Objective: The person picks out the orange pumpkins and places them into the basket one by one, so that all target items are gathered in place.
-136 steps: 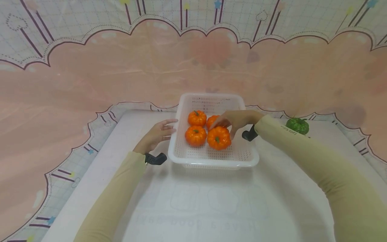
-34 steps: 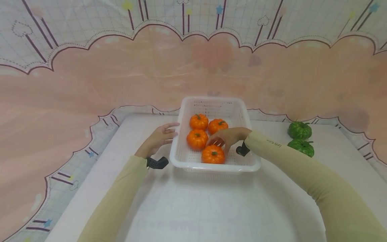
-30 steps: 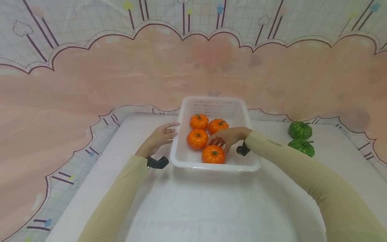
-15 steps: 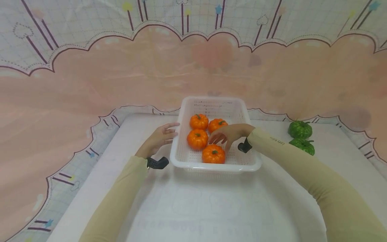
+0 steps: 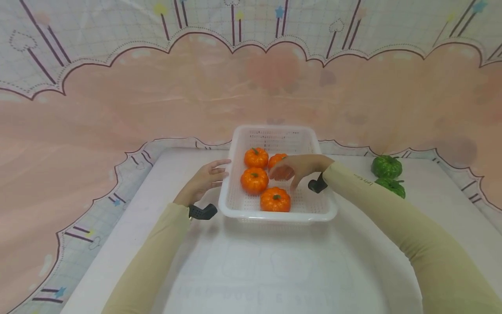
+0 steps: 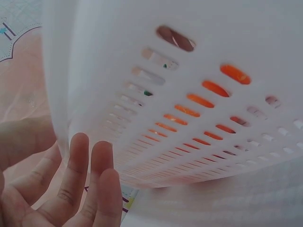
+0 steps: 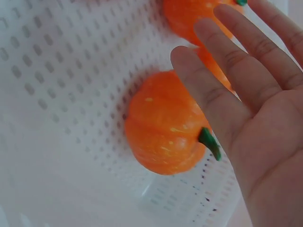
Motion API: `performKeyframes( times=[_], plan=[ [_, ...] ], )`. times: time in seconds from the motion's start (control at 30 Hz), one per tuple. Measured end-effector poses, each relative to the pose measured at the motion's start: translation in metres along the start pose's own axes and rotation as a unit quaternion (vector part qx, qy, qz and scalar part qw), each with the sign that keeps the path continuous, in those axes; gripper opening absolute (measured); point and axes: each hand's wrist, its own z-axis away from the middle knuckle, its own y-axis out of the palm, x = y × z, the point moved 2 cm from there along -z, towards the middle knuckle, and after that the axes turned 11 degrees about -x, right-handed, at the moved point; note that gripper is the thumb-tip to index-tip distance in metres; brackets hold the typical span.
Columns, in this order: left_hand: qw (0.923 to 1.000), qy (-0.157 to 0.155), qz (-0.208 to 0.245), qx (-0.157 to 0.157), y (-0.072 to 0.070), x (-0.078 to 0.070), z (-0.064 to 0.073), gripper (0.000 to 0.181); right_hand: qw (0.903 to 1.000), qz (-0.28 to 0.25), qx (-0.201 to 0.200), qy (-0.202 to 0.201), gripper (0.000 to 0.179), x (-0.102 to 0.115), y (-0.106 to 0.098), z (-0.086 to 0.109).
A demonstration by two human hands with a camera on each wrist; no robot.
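Note:
A white perforated plastic basket [image 5: 274, 216] holds several small orange pumpkins. One pumpkin [image 5: 275, 199] sits nearest the front wall, another pumpkin [image 5: 254, 180] is to its left, and a third pumpkin [image 5: 256, 157] lies behind that. The back right pumpkin [image 5: 276, 159] is partly hidden by my right hand [image 5: 300, 168]. That hand hovers inside the basket with spread fingers and holds nothing; the right wrist view has a pumpkin [image 7: 165, 125] beside the fingers. My left hand [image 5: 203, 179] is at the basket's left side, its relaxed fingertips [image 6: 79, 144] at or against the wall.
Two green pumpkin-like vegetables stand at the right rear of the white table [image 5: 251, 266]: a rear one [image 5: 386, 167] and a nearer one [image 5: 392, 186], partly behind my right sleeve [image 5: 376, 205]. A patterned cloth [image 5: 251, 96] hangs behind the table.
My right hand held the front right pumpkin, which shifted towards the front wall. It then let go and rose slightly away towards the back. The left hand stayed at the basket's side.

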Motion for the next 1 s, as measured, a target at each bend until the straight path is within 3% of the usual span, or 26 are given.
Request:
performKeyframes(
  times=[0.3, 0.63, 0.87, 1.0],
  plan=[
    [0.9999, 0.010, 0.005, 0.007, 0.000, 0.001, -0.001, 0.057, 0.9983, -0.049, -0.017, -0.027, 0.074, 0.002, -0.017, 0.008],
    [0.9998, 0.014, 0.008, 0.007, 0.000, 0.002, -0.001, 0.056, 0.9925, -0.087, -0.074, -0.043, 0.076, -0.001, -0.037, 0.024],
    [0.9998, 0.015, 0.009, 0.004, 0.002, 0.001, -0.001, 0.056, 0.9845, -0.095, -0.140, -0.046, 0.075, -0.001, -0.049, 0.045],
    [0.9999, 0.012, 0.006, 0.006, 0.001, 0.001, 0.001, 0.056, 0.9743, -0.103, -0.193, -0.053, 0.074, -0.003, -0.054, 0.055]
  ],
)
